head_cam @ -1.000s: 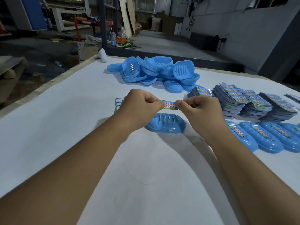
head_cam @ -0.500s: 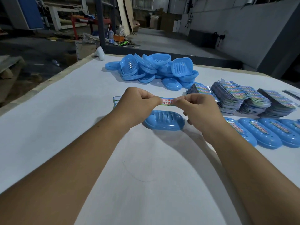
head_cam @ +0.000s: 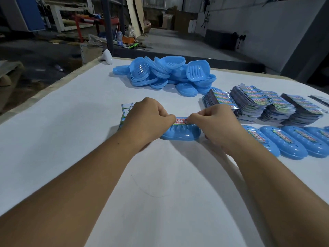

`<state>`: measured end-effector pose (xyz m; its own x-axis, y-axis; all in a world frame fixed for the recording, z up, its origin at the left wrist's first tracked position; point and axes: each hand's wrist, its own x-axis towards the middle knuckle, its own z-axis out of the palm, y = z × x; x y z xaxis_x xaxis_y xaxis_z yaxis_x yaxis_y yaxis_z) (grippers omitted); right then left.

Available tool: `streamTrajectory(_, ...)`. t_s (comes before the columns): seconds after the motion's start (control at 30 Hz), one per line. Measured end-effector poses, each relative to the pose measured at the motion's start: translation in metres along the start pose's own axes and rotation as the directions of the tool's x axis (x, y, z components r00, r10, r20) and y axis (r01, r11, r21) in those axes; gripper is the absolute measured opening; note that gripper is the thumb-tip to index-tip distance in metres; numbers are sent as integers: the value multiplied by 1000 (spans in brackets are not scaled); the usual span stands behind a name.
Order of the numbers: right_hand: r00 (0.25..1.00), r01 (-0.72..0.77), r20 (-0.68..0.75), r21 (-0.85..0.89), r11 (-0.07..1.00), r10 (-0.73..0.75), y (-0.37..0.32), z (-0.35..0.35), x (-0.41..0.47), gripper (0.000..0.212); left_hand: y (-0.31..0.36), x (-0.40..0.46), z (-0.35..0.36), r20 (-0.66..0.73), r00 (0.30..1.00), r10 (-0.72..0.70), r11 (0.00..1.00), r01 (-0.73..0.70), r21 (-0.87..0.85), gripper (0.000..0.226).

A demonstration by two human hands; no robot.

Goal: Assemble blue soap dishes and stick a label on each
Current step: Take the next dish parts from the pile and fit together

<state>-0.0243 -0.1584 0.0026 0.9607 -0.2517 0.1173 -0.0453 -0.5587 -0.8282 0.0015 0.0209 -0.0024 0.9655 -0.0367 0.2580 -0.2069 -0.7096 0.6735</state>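
An assembled blue soap dish (head_cam: 181,134) lies on the white table in front of me. A narrow printed label (head_cam: 181,120) is stretched just over its top. My left hand (head_cam: 149,116) pinches the label's left end and my right hand (head_cam: 215,122) pinches the right end. The label's underside and its contact with the dish are hidden by my fingers. A sheet of labels (head_cam: 125,113) lies under and behind my left hand.
A heap of loose blue dish halves (head_cam: 165,73) sits at the back of the table (head_cam: 71,139). Stacks of label sheets (head_cam: 263,104) stand at the right. In front of those stacks runs a row of labelled dishes (head_cam: 284,141). The table's left edge is wooden.
Both hands have lowered the label from above the dish down onto its top. The hands have also drawn closer together.
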Motion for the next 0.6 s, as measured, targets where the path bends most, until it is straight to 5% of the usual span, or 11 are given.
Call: streamTrajectory(0.6,1000,12,16,-128,992,-10,-2,1,-4,33,4,0,4,-8,998,67,988,-65,138,22)
